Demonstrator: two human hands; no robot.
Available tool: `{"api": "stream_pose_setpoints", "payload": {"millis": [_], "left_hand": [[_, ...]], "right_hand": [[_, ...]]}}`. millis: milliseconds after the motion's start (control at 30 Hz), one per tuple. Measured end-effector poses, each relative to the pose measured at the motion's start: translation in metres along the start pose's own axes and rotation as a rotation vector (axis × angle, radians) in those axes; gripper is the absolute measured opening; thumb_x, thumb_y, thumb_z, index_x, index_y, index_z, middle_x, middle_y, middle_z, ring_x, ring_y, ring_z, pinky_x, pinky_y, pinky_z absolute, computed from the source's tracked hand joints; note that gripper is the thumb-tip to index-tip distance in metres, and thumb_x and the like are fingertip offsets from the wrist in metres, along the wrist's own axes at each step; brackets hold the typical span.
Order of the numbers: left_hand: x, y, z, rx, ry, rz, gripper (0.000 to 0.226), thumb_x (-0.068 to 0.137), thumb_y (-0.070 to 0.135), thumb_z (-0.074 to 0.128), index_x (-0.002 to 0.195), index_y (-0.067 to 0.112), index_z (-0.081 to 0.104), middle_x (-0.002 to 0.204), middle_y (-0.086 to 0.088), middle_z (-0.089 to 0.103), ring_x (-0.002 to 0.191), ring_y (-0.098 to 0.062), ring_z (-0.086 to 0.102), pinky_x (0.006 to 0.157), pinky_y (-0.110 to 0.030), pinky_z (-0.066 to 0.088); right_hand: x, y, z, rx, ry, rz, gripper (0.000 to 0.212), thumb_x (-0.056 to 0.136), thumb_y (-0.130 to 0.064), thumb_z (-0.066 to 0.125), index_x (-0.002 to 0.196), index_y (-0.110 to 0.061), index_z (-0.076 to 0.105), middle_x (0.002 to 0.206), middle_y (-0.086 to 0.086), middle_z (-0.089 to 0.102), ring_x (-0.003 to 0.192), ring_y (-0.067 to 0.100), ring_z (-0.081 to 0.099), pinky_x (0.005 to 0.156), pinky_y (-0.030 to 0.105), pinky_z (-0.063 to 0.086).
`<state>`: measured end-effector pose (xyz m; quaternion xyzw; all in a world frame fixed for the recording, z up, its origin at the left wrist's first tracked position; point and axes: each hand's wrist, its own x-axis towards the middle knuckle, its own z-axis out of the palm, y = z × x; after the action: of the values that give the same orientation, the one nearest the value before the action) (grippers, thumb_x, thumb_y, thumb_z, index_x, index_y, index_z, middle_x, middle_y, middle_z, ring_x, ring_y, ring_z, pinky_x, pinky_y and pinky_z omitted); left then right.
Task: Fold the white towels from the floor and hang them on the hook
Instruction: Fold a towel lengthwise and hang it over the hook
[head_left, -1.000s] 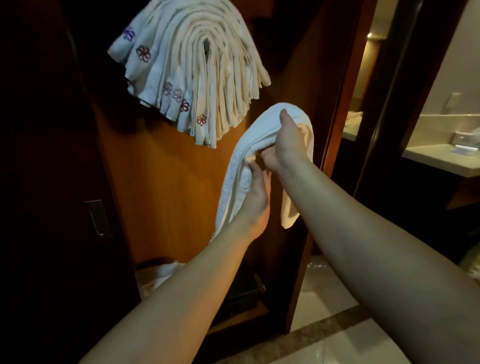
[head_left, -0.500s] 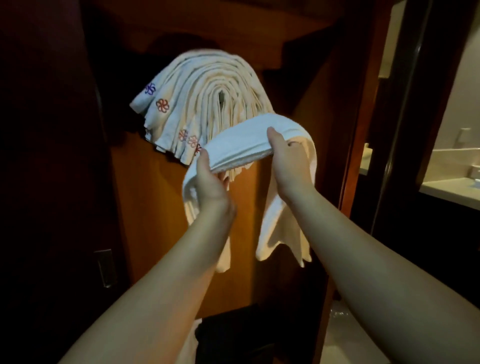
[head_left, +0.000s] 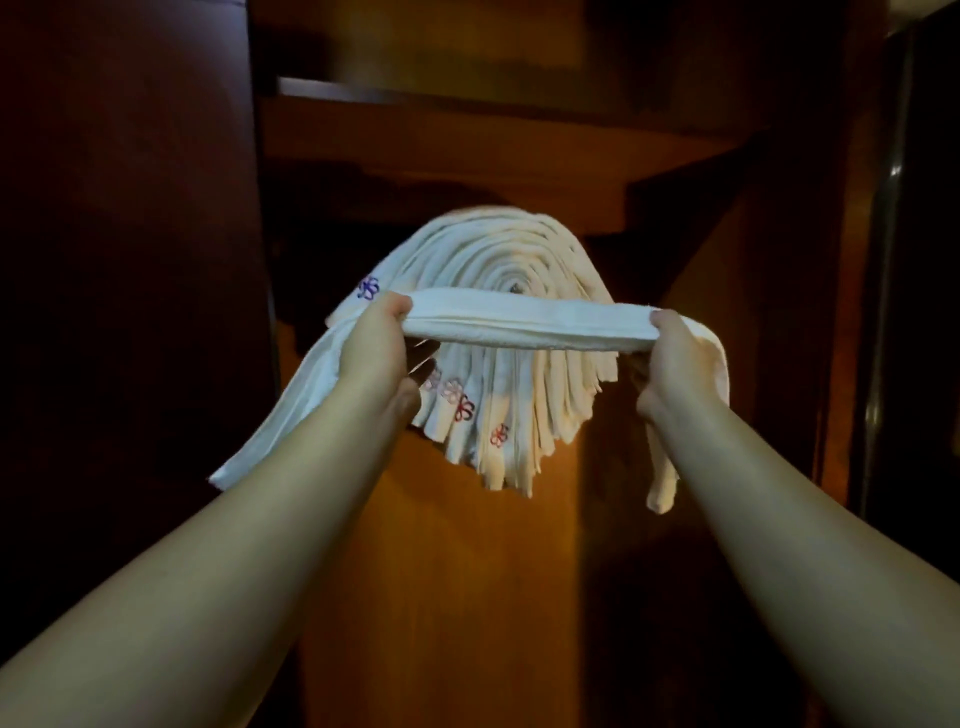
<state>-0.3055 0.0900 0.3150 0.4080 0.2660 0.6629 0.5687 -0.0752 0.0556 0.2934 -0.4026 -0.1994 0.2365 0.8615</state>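
A folded white towel (head_left: 524, 322) is stretched flat and level between my two hands, its ends drooping past each wrist. My left hand (head_left: 375, 347) grips its left part and my right hand (head_left: 675, 358) grips its right part. Right behind it, several folded white towels with small flower embroidery hang as a thick draped stack (head_left: 509, 270) over a hook (head_left: 515, 287) on the wooden panel. Only a dark spot of the hook shows at the stack's centre. The held towel crosses in front of the stack at about hook height.
A wooden closet back panel (head_left: 441, 571) lies behind the stack, with a shelf (head_left: 467, 135) above it. A dark door panel (head_left: 124, 312) stands at the left and a dark door frame (head_left: 883, 312) at the right.
My hands moved apart and rose, pulling the towel from a draped bunch into a taut level band in front of the hanging stack. The view tilted up, so the floor and bathroom counter left the frame.
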Motion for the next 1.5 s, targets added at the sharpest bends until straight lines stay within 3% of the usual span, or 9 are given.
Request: {"api": "stream_pose_setpoints", "payload": {"millis": [233, 433, 533, 633, 867, 967, 1067, 1200, 1500], "left_hand": [[0.086, 0.032, 0.012, 0.172, -0.101, 0.126, 0.034, 0.094, 0.040, 0.053, 0.100, 0.010, 0.068, 0.086, -0.008, 0.072, 0.094, -0.023, 0.066, 0.085, -0.034, 0.049], [0.148, 0.060, 0.039, 0.262, -0.286, 0.239, 0.073, 0.100, 0.065, 0.032, 0.124, 0.004, 0.065, 0.121, -0.018, 0.069, 0.115, -0.021, 0.063, 0.104, -0.032, 0.040], [0.173, 0.074, 0.047, 0.339, -0.430, 0.286, 0.083, 0.099, 0.070, 0.017, 0.112, 0.006, 0.069, 0.116, -0.015, 0.073, 0.117, -0.018, 0.065, 0.104, -0.030, 0.041], [0.200, 0.081, 0.049, 0.388, -0.509, 0.298, 0.090, 0.096, 0.074, 0.012, 0.121, 0.006, 0.065, 0.121, -0.015, 0.071, 0.115, -0.020, 0.067, 0.100, -0.033, 0.045], [0.253, 0.084, 0.053, 0.564, -0.502, 0.308, 0.098, 0.090, 0.081, 0.007, 0.136, 0.011, 0.060, 0.134, -0.008, 0.065, 0.127, -0.017, 0.059, 0.113, -0.037, 0.034], [0.266, 0.086, 0.061, 0.605, -0.497, 0.273, 0.101, 0.089, 0.082, 0.007, 0.140, 0.009, 0.055, 0.139, -0.010, 0.061, 0.132, -0.021, 0.054, 0.118, -0.041, 0.030], [0.277, 0.091, 0.066, 0.634, -0.437, 0.260, 0.100, 0.090, 0.081, 0.007, 0.141, 0.009, 0.054, 0.140, -0.012, 0.060, 0.130, -0.022, 0.055, 0.117, -0.041, 0.031], [0.294, 0.089, 0.057, 0.800, -0.395, 0.160, 0.110, 0.084, 0.086, 0.004, 0.141, 0.006, 0.054, 0.140, -0.009, 0.059, 0.128, -0.021, 0.054, 0.108, -0.038, 0.035], [0.320, 0.092, 0.060, 0.716, -0.364, 0.162, 0.105, 0.078, 0.093, 0.015, 0.117, 0.010, 0.068, 0.121, -0.012, 0.072, 0.110, -0.023, 0.069, 0.088, -0.035, 0.046]], "right_hand": [[0.064, -0.025, 0.048, -0.200, -0.039, -0.187, 0.050, 0.072, -0.065, 0.059, 0.102, -0.025, 0.054, 0.101, -0.007, 0.061, 0.097, 0.019, 0.057, 0.088, 0.034, 0.046], [0.127, -0.046, 0.091, -0.368, -0.064, -0.411, 0.061, 0.094, -0.053, 0.051, 0.138, -0.012, 0.054, 0.088, -0.004, 0.053, 0.093, 0.025, 0.053, 0.088, 0.037, 0.038], [0.159, -0.056, 0.109, -0.370, -0.097, -0.367, 0.064, 0.088, -0.061, 0.052, 0.131, -0.014, 0.057, 0.108, 0.001, 0.061, 0.108, 0.026, 0.056, 0.098, 0.036, 0.043], [0.190, -0.060, 0.126, -0.432, -0.155, -0.379, 0.061, 0.085, -0.069, 0.050, 0.111, -0.014, 0.058, 0.095, -0.003, 0.059, 0.106, 0.026, 0.054, 0.107, 0.039, 0.042], [0.254, -0.054, 0.172, -0.378, -0.518, -0.194, 0.112, 0.065, -0.092, 0.047, 0.152, -0.021, 0.042, 0.154, 0.006, 0.046, 0.139, 0.025, 0.045, 0.119, 0.044, 0.029], [0.281, -0.049, 0.185, -0.404, -0.622, -0.179, 0.118, 0.057, -0.095, 0.044, 0.151, -0.023, 0.044, 0.152, 0.008, 0.049, 0.137, 0.025, 0.048, 0.119, 0.048, 0.031], [0.304, -0.047, 0.196, -0.444, -0.642, -0.240, 0.086, 0.082, -0.078, 0.038, 0.148, -0.024, 0.046, 0.148, 0.010, 0.052, 0.134, 0.026, 0.051, 0.116, 0.050, 0.035], [0.315, -0.038, 0.201, -0.510, -0.646, -0.327, 0.065, 0.096, -0.070, 0.034, 0.125, -0.020, 0.063, 0.109, 0.009, 0.073, 0.103, 0.027, 0.068, 0.095, 0.044, 0.051], [0.322, -0.039, 0.211, -0.704, -0.708, -0.247, 0.091, 0.094, -0.079, 0.022, 0.106, -0.001, 0.069, 0.102, 0.019, 0.073, 0.105, 0.038, 0.064, 0.107, 0.053, 0.043]]}}
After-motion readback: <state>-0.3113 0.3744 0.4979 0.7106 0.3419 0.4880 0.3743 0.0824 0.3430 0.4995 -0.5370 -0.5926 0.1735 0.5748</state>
